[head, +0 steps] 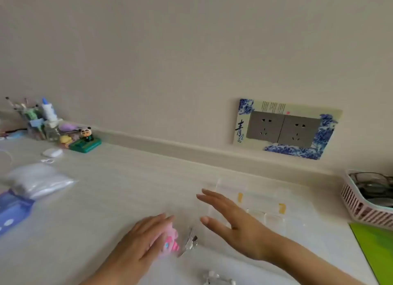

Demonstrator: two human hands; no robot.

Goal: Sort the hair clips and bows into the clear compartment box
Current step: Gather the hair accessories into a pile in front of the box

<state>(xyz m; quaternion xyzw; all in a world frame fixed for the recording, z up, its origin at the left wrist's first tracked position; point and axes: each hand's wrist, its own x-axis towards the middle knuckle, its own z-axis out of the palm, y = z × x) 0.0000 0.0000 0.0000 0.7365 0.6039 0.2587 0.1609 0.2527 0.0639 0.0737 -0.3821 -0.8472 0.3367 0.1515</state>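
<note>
The clear compartment box (265,201) lies on the pale desk right of centre, with two small yellow latches on it. My right hand (231,223) hovers over its left part, fingers spread and holding nothing. My left hand (144,238) rests flat on the desk beside a pink hair bow (171,240), fingers touching it; whether it grips the bow is unclear. A silver metal hair clip (189,242) lies just right of the bow. Another clear or silver clip (214,279) shows at the bottom edge.
A pink basket (359,201) with glasses stands at the right, next to a green sheet (376,248). A white plastic bag (38,181) and a blue pouch (12,210) lie at the left. Small toys and a pen holder (53,127) crowd the back left. A wall socket (285,129) is behind.
</note>
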